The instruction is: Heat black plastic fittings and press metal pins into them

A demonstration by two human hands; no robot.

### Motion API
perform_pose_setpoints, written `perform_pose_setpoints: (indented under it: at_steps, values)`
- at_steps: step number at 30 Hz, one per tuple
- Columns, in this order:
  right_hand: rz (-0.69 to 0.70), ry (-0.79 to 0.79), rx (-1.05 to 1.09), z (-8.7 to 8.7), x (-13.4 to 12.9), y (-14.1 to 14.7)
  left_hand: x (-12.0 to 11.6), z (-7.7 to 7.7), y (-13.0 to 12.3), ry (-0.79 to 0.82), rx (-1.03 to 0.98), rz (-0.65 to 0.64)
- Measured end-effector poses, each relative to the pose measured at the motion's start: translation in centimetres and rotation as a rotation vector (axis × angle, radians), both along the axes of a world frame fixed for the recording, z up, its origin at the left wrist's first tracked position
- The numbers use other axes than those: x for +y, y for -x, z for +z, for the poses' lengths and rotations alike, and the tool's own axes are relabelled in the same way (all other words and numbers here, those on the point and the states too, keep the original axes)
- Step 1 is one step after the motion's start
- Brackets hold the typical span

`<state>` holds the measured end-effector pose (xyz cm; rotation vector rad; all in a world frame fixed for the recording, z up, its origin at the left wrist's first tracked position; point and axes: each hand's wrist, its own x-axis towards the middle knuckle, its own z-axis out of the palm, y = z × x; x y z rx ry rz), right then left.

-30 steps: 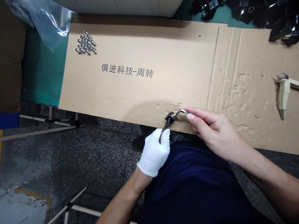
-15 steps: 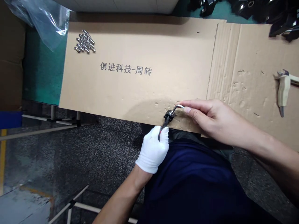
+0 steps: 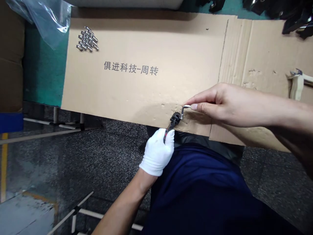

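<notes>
My left hand (image 3: 157, 150), in a white glove, is closed around the dark handles of pliers (image 3: 167, 133). The jaws of the pliers meet a small black part (image 3: 175, 118) above the cardboard's front edge. My bare right hand (image 3: 220, 104) pinches the upper arm of a bent silver hex key (image 3: 186, 106). The key's lower end, with a small metal piece on it, is at the right side of the black part. Whether the two touch is unclear. Several metal pins (image 3: 87, 39) lie in a cluster on the cardboard sheet (image 3: 137, 94) at the upper left.
Another pair of pliers with pale handles (image 3: 296, 86) lies at the right. Black parts (image 3: 297, 23) fill the upper right corner. A clear plastic bag (image 3: 52, 24) is at the upper left, and a grey rounded object (image 3: 127, 3) borders the cardboard's back edge.
My right hand has moved up and tilted the hex key, whose lower end has shifted from the top of the black part to its right side. The black part has turned slightly.
</notes>
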<state>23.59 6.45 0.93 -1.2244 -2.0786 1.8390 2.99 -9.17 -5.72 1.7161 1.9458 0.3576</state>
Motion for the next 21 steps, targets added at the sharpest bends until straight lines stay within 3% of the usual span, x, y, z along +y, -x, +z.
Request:
perform_pose_setpoints:
  at_steps: [4, 11, 14, 21]
  values:
    - [0.077, 0.047, -0.022, -0.1, 0.8, -0.2, -0.1, 0.0, 0.1, -0.001, 0.0, 0.003]
    - [-0.103, 0.269, -0.014, -0.1, 0.8, -0.3, 0.0, 0.2, 0.1, 0.024, -0.037, 0.005]
    - [-0.087, 0.333, 0.041, -0.7, 0.6, -0.7, 0.1, 0.2, 0.1, 0.021, -0.071, 0.008]
    - [-0.105, 0.547, 0.055, -1.2, 0.3, -1.2, -0.5, -0.9, 0.5, 0.088, -0.32, 0.092]
